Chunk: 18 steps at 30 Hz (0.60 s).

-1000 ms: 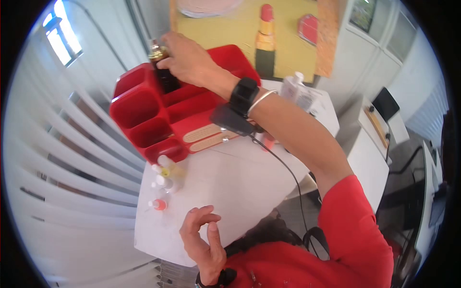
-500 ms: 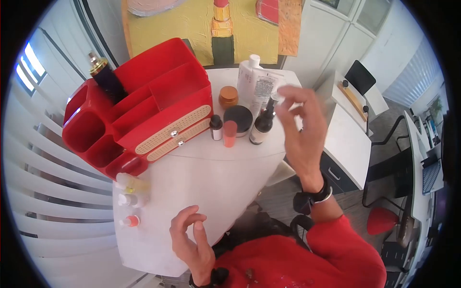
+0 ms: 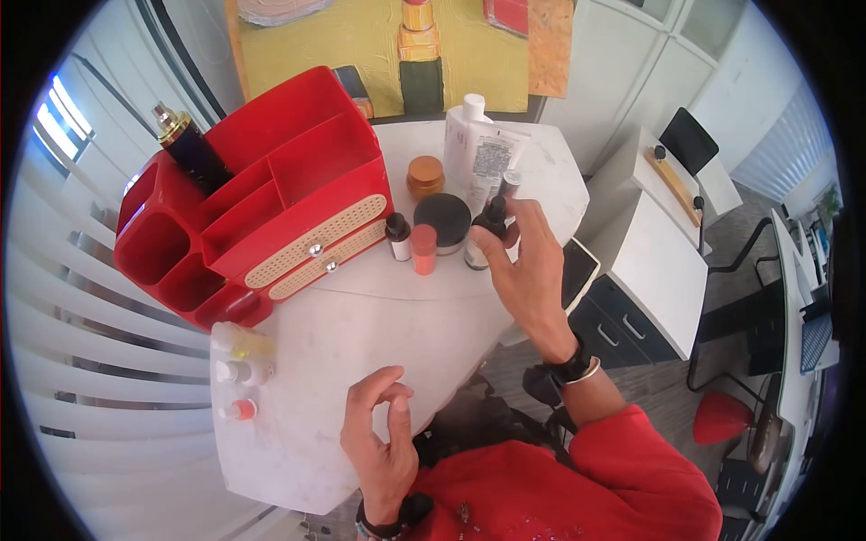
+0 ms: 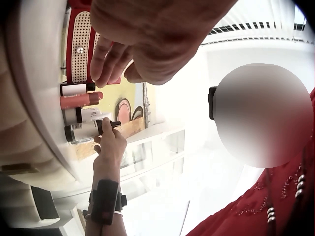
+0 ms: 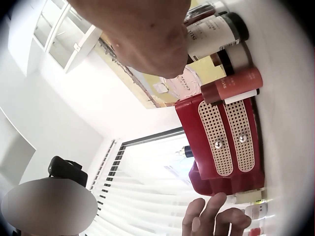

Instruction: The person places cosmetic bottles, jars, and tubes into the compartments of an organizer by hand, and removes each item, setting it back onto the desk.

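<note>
My right hand [image 3: 532, 279] reaches over the table's far right side, thumb and fingers pinching the black top of a dropper bottle [image 3: 493, 216]. The bottle stands upright, its label partly behind the fingers; the left wrist view shows its pale label [image 4: 84, 132] side-on. Just left of it are a black-lidded jar [image 3: 442, 216], a coral tube-shaped bottle [image 3: 423, 252] and a small dark bottle [image 3: 398, 239] with a white label. My left hand [image 3: 379, 446] hangs over the table's near edge with loosely bent fingers, holding nothing.
A red organizer [image 3: 307, 104] with two rattan-fronted drawers stands at the left, a dark perfume bottle [image 3: 194, 149] in it. Behind the dropper bottle are a white bottle [image 3: 457, 144], a white tube [image 3: 496, 153] and an amber jar [image 3: 425, 176]. Small bottles [image 3: 244, 371] line the table's left edge.
My right hand has left the perfume bottle in the organizer, swung right and come down onto the dropper bottle. My left hand has stayed near the table's front edge.
</note>
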Tool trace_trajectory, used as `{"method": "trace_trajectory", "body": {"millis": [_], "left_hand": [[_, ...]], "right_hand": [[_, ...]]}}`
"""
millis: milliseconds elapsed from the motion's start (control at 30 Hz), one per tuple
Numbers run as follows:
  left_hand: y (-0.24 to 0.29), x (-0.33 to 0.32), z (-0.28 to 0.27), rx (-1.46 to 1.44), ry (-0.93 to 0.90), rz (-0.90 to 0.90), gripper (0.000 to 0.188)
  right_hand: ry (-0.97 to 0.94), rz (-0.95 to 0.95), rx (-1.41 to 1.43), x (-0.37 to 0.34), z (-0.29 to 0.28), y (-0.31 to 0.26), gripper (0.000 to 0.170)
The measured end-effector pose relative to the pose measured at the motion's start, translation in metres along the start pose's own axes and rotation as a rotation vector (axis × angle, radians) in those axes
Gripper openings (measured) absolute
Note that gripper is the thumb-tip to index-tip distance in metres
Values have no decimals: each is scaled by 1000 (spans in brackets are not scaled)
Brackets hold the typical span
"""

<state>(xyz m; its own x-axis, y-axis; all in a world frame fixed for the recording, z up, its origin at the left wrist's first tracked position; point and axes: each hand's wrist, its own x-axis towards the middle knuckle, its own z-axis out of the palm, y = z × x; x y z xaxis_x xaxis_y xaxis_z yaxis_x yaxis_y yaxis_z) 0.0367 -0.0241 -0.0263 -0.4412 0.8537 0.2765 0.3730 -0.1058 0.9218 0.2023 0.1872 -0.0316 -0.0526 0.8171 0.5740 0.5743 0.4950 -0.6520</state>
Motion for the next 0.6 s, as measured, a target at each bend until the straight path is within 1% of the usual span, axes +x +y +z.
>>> {"method": "trace_trajectory", "body": {"millis": [100, 167, 200, 267, 300, 367, 400, 433, 467, 500, 533, 567, 600], "left_hand": [[-4, 1, 3, -23, -27, 12, 24], [-2, 2, 5, -10, -92, -1, 21], [-1, 3, 7, -9, -93, -4, 21], [-1, 5, 8, 0, -112, 25, 21], [-1, 7, 9, 1, -105, 21, 21], [-2, 11, 10, -15, -100, 16, 20], [0, 14, 12, -9, -95, 10, 20], [2, 19, 14, -77, -92, -17, 21], [4, 24, 16, -147, -90, -43, 21], [6, 28, 18, -143, -85, -44, 21], [7, 33, 19, -155, -87, -46, 22], [8, 38, 21, -169, -87, -48, 23], [7, 42, 21, -168, -82, -48, 23]], "right_hand": [[-7, 4, 7, -1, 1, 2, 44], [7, -29, -24, 0, -3, 1, 44], [6, -27, -23, -1, -4, -1, 44], [215, -195, -81, -2, -4, -7, 42], [209, -197, -76, -4, -5, -11, 42], [180, -317, 33, -11, -5, -18, 41], [140, -388, 78, -11, 0, -20, 36], [136, -385, 85, -11, 4, -27, 36], [46, -361, 79, -10, 8, -37, 36], [-42, -339, 71, -11, 12, -45, 36], [-35, -374, 16, -9, 21, -44, 37], [-35, -378, 19, -7, 23, -44, 37], [-115, -354, -19, -6, 25, -44, 38]]}}
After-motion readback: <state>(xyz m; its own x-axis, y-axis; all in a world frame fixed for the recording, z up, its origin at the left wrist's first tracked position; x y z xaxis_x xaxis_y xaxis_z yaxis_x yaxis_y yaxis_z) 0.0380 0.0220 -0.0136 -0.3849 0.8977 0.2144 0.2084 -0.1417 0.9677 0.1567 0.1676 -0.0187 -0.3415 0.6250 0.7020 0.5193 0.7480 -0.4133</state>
